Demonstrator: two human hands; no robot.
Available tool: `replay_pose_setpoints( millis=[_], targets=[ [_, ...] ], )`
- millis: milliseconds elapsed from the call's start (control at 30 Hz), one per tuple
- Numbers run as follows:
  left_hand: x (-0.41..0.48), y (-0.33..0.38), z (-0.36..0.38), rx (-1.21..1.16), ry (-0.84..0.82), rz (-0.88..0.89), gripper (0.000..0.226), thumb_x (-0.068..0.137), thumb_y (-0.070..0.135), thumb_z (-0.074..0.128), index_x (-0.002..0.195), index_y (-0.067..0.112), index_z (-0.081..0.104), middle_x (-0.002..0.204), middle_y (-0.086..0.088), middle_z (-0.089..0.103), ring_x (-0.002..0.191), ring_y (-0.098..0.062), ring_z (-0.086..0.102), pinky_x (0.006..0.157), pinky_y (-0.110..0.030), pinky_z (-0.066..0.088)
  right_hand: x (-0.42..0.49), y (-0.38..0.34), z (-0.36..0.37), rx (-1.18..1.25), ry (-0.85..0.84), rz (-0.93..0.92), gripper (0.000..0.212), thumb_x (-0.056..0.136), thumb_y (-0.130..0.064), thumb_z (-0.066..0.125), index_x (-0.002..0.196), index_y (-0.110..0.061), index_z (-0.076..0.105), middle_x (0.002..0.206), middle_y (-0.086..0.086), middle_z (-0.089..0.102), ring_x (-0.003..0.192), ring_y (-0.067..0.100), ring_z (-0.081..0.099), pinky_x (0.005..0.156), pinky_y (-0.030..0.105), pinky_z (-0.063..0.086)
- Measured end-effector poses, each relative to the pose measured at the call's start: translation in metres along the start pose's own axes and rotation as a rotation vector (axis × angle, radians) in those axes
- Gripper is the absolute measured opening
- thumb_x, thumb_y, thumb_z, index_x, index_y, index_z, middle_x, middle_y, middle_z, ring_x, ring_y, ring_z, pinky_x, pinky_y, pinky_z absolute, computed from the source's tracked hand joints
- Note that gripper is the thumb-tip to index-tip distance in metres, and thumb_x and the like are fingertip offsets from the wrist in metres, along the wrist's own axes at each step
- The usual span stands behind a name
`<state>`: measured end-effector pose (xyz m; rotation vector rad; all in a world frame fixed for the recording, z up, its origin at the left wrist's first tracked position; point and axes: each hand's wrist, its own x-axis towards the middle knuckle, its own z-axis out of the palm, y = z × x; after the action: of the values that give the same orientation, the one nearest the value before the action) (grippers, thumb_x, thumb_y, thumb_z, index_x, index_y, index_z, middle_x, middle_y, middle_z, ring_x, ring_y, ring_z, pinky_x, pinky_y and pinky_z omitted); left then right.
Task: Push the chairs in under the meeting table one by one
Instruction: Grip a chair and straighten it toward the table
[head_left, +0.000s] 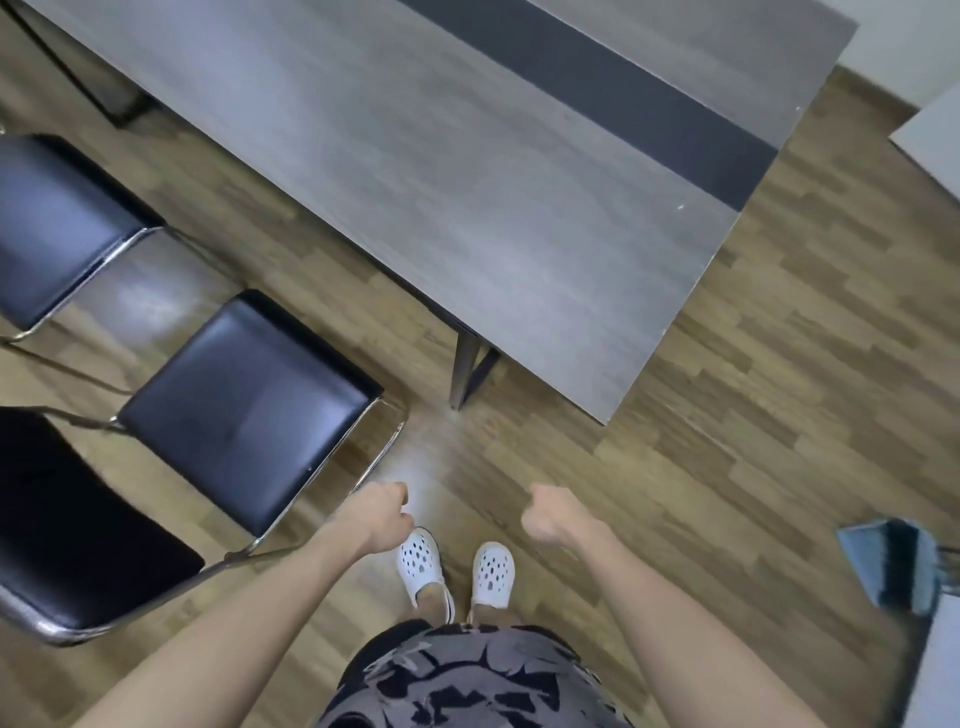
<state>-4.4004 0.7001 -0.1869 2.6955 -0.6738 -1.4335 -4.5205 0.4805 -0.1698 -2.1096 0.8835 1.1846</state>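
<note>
Directly below the camera, both arms reach forward and down over the wood-plank floor (727, 415). The left hand (382, 512) and the right hand (553, 517) are each curled into a fist and neither holds or touches anything. They hang side by side, apart from each other, above a pair of white clogs (418, 564).

The meeting table (467, 182) fills the far middle of the view. Its long axis runs diagonally from the far left toward the near right, and a dark stripe along the top follows the same line. Its short end edge faces right, and its near corner lies just beyond the right hand. A dark leg (467, 374) shows under that near end.

The nearest chair (249, 410) stands to the left of the hands, fully clear of the table and not under it. Its black padded seat sits corner-on, one corner pointing toward the table's long edge, with chrome tubing along its right side. A black padded panel (78, 519) lies just beyond the seat at the near left; whether it is this chair's backrest I cannot tell. A second chair (57, 228) stands farther left, also clear of the table.

A blurred blue-grey object (893, 566) sits at the near right.
</note>
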Motion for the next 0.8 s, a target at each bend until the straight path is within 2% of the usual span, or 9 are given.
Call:
replay_pose_setpoints(
  millis=[333, 533, 800],
  targets=[
    [-0.022, -0.001, 0.020, -0.022, 0.049, -0.040, 0.043, 0.090, 0.023, 0.047, 0.132, 0.015, 0.053, 0.132, -0.007, 0.058, 0.117, -0.025, 0.057, 0.094, -0.033, 0.049, -0.002, -0.003, 0.020, -0.012, 0.014, -0.058, 0.060, 0.084, -0.007, 0.037, 0.144, -0.012, 0.040, 0.145, 0.017, 0.045, 0.131, 0.034, 0.046, 0.105, 0.037, 0.042],
    [-0.035, -0.012, 0.031, -0.019, 0.036, -0.061, 0.045, 0.090, 0.024, 0.047, 0.134, 0.015, 0.052, 0.133, -0.005, 0.058, 0.120, -0.024, 0.056, 0.097, -0.032, 0.048, -0.006, -0.003, 0.031, -0.027, -0.015, -0.075, 0.059, 0.083, -0.007, 0.037, 0.142, -0.011, 0.041, 0.144, 0.017, 0.046, 0.127, 0.034, 0.049, 0.101, 0.036, 0.045],
    [-0.032, -0.046, 0.012, 0.024, 0.036, -0.045, 0.041, 0.087, 0.027, 0.046, 0.126, 0.018, 0.054, 0.126, -0.004, 0.061, 0.110, -0.025, 0.059, 0.085, -0.030, 0.049, -0.012, -0.032, 0.047, -0.019, 0.000, -0.072, 0.062, 0.081, -0.006, 0.035, 0.143, -0.010, 0.040, 0.143, 0.017, 0.047, 0.127, 0.035, 0.049, 0.103, 0.039, 0.044]
  ],
)
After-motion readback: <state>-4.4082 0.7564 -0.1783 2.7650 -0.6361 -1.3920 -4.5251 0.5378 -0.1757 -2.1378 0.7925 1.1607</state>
